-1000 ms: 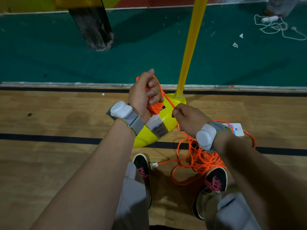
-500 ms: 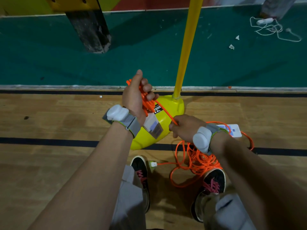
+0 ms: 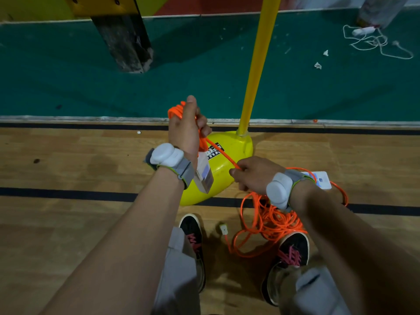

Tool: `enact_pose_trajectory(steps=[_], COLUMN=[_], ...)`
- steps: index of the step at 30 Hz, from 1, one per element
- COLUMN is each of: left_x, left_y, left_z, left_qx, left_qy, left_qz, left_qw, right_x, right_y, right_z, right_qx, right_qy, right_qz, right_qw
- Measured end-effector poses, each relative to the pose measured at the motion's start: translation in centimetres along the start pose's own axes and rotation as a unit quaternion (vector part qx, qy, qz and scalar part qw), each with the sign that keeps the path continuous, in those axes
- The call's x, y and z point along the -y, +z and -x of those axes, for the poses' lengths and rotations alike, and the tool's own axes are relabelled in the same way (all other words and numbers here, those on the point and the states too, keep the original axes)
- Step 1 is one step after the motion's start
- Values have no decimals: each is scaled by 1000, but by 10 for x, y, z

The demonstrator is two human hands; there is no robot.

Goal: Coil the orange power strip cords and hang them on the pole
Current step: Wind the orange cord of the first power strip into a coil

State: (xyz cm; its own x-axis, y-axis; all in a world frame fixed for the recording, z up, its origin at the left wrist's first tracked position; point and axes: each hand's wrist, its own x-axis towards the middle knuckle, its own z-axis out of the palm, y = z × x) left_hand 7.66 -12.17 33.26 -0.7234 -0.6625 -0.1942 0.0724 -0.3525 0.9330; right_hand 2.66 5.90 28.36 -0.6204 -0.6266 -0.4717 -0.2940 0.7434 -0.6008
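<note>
Wooden gym flooring (image 3: 68,169) with black lines is filling the foreground, meeting a green court surface (image 3: 68,83) beyond. A tall yellow metal pole (image 3: 256,69) is standing upright in its rounded yellow plastic base (image 3: 241,146) at the boundary. The left hand (image 3: 185,130) is gripping several loops of thin orange power strip cord (image 3: 175,111), fingers curled round them, raised above the base. The right hand (image 3: 254,173) is pinching the same cord lower down, apart from the left, with one strand running taut between them. The rest of the cord is lying in a loose tangle (image 3: 272,221) on the wood beside the right black sneaker (image 3: 295,246). The flat white power strip block (image 3: 322,180) is lying just past the right wrist. The small white plug (image 3: 223,229) is lying between the shoes. A thin white cable (image 3: 372,42) is lying far off on the green.
</note>
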Motion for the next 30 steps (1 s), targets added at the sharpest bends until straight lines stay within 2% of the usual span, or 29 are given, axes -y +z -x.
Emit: enact_pose_trajectory(steps=[4,11,14,17,20,26,30], left_x=[1,6,11,13,18,20,21], left_y=[0,0,-3,-5,-8,-11,-13], left_z=[0,3,1,1,1,1,0], left_qx=[-12,-17,-4,-1,2,11,7], left_qy=[-1,48,81,100,124,156,153], left_qz=[-47,-109,-160,-210,-265,-349,-360], left_qw=[999,993,984,973,956,924,920], right_x=[0,0,-3,-4,-3,1,3], right_y=[4,2,-1,-1,-2,-9,-11], right_z=[1,-3,-2,-1,-3,-1,0], right_qx=[54,13,43,57,15,-119,-186], right_qy=[-9,17,42,49,37,-36,-85], right_qz=[22,64,30,58,78,41,24], right_qw=[998,998,998,995,996,991,978])
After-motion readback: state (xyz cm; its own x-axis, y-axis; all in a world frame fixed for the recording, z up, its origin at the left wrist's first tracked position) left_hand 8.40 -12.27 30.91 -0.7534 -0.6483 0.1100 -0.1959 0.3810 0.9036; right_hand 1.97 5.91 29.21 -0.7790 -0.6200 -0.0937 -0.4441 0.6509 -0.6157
